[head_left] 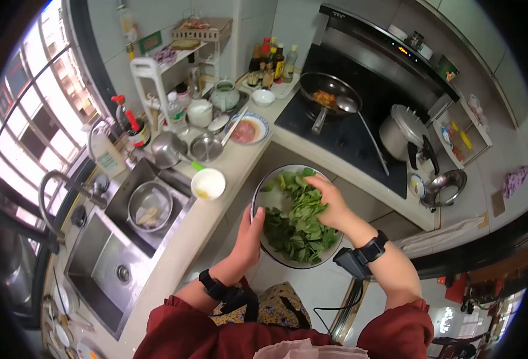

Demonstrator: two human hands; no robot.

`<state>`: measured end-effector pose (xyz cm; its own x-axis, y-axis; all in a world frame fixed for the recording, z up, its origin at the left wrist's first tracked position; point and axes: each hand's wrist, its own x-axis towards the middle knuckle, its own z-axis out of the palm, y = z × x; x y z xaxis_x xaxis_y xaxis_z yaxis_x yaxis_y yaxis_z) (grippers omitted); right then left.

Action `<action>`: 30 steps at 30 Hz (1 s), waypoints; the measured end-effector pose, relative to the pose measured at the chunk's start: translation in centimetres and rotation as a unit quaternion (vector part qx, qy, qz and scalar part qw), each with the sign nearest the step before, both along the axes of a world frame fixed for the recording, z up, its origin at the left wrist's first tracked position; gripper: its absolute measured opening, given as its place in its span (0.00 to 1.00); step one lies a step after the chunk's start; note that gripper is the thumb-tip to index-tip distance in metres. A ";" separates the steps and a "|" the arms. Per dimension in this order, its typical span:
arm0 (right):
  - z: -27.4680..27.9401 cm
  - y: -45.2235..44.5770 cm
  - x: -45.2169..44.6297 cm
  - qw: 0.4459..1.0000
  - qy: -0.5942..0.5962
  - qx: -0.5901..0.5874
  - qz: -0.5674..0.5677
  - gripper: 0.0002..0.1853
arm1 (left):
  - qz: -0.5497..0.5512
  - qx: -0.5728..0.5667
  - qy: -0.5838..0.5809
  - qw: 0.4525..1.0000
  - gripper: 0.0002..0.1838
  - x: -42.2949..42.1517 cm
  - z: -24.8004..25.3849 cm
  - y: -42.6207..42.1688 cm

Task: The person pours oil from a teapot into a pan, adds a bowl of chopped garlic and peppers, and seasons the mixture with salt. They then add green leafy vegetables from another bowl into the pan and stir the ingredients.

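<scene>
In front of my body, above the floor, is a white bowl (278, 203) with a dark rim, holding leafy greens (303, 224). My left hand (250, 236) grips the bowl's left side, thumb over the rim. Over the right side of the bowl, my right hand (334, 206) has its fingers curled down onto the greens, partly hidden by the leaves. Both wrists wear black straps with small devices. A wok (350, 90) with some reddish food (324, 99) and a ladle (368, 134) rests on the stove, beyond the bowl.
On the left counter are a white bowl (208, 183), a plate of raw meat (244, 131), a saucepan (206, 147) and several bottles. The double sink (105, 263) holds a metal basin (150, 204). A pressure cooker (402, 131) stands right of the wok, and a metal bowl (446, 186) sits beyond it.
</scene>
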<state>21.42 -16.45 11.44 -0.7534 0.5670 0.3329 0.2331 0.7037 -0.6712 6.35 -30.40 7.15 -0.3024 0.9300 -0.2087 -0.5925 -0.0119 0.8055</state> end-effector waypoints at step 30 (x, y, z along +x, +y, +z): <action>13.0 48.8 -2.5 0.948 0.236 -0.215 0.001 0.22 | 0.082 0.043 -0.038 0.995 0.28 -0.7 4.0 43.8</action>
<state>18.90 32.31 24.44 -0.5794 0.7255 0.3714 -0.1650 0.3418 -0.9252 5.68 13.38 11.15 -0.4387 0.8845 -0.1588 -0.6354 -0.1803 0.7508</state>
